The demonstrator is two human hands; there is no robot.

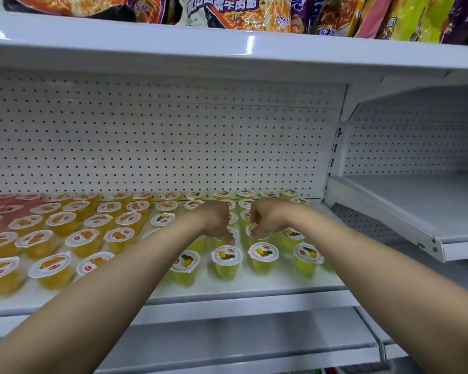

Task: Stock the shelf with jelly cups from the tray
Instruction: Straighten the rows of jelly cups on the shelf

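while both hands' fingers [229, 238] curl down, grip unclear, round foil-lidded jelly cups [226, 261] fill the glossy shelf [254, 288].

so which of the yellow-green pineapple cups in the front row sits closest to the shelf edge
The leftmost one, the pineapple cup partly tucked behind the left forearm. It stands forward of the other front row cups, out of line with them and nearest the shelf front lip.

jelly cups [226, 261] on shelf [227, 288], noodle packets [227, 12] above

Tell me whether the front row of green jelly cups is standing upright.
Upright: the front-row green jelly cups stand on the shelf with sealed lids facing up.
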